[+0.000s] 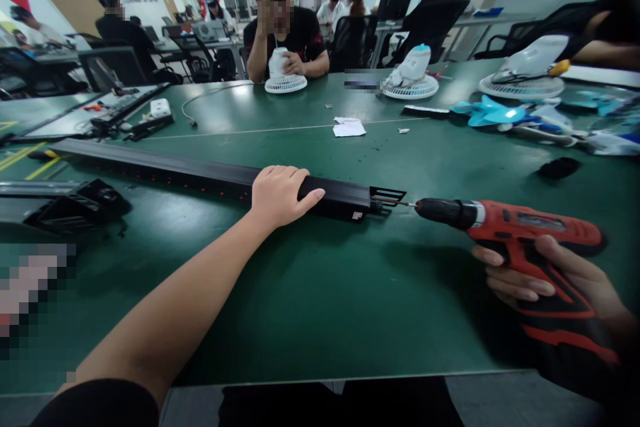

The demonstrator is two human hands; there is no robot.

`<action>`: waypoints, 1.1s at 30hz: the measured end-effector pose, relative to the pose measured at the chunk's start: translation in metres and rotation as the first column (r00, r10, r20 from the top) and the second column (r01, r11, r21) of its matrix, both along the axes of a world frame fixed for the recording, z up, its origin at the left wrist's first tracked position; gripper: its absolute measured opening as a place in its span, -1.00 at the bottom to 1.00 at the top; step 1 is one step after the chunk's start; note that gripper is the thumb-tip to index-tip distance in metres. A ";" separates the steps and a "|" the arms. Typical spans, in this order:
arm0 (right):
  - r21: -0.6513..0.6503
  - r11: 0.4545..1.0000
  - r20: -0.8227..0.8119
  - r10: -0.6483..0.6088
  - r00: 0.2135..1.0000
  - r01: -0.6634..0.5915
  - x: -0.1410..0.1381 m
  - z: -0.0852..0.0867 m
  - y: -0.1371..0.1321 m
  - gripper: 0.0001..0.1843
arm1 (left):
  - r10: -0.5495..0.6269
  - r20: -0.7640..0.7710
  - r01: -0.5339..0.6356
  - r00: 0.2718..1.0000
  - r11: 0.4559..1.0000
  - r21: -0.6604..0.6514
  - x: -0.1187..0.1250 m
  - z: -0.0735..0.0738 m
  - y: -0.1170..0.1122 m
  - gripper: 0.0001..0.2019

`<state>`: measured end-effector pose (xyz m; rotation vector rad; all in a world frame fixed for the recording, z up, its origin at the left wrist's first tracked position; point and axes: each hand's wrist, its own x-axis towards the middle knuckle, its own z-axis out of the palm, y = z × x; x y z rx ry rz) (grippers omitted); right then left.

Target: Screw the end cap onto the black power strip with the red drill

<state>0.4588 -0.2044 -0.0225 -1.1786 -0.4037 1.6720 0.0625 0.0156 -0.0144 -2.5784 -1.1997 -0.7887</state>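
A long black bar (165,163) lies on the green table (310,307), and, if I take the left hand (281,195) as the clock's centre, its longer part goes towards ten o'clock and its shorter end towards three o'clock. This hand is laid over the bar from above, the fingers close together and bent over the far edge, the thumb stretched along the top; so it is only partly curled, and it has hold of the bar. At three o'clock, the right hand (545,273) has its fingers folded firmly around the handle of a red and black drill (535,227). The drill's thin tip points at the slotted bracket (390,194) on the bar's end, but I cannot tell if they touch. Farther out, a piece of white paper (349,127) lies at two o'clock, turquoise blades (493,112) lie between two and three, and a white socket block (160,108) is at ten. At twelve o'clock, across the table, another person (310,37) sits with one hand on a white device (279,64) standing on its round grille.
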 end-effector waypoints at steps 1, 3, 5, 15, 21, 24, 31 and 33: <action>0.014 1.000 0.006 -0.003 1.000 0.003 0.000 -0.001 0.000 -0.51 | 0.000 0.001 0.000 1.000 1.000 0.001 0.000 0.000 0.000 -0.33; 0.030 1.000 0.023 -0.005 1.000 0.005 0.000 -0.002 0.000 -0.46 | 0.001 0.000 -0.001 1.000 1.000 0.003 0.000 0.000 0.000 -0.33; 0.013 1.000 0.040 -0.002 0.999 0.002 -0.001 -0.001 0.000 -0.47 | 0.003 -0.002 -0.003 1.000 1.000 0.005 0.000 0.000 0.000 -0.34; -0.036 0.999 0.154 -0.030 0.988 0.036 -0.005 0.004 -0.001 -0.48 | -0.005 0.005 0.005 1.000 1.000 -0.003 0.000 -0.001 0.000 -0.35; -0.055 0.998 0.115 0.003 0.993 0.003 -0.005 0.004 0.001 -0.48 | 0.000 -0.007 0.000 1.000 1.000 0.004 0.000 0.001 -0.001 -0.34; -0.042 0.999 0.124 0.001 0.992 0.004 -0.004 0.003 0.001 -0.50 | 0.000 -0.007 0.000 1.000 1.000 0.010 0.000 0.000 -0.001 -0.33; -0.010 1.000 0.202 -0.023 0.979 0.025 -0.004 0.001 -0.002 -0.47 | -0.003 0.003 0.003 1.000 1.000 0.001 0.000 -0.001 0.000 -0.33; -0.009 1.000 0.235 -0.013 0.972 0.016 -0.004 0.001 -0.002 -0.45 | -0.004 0.003 0.004 1.000 1.000 0.001 0.000 -0.001 0.000 -0.32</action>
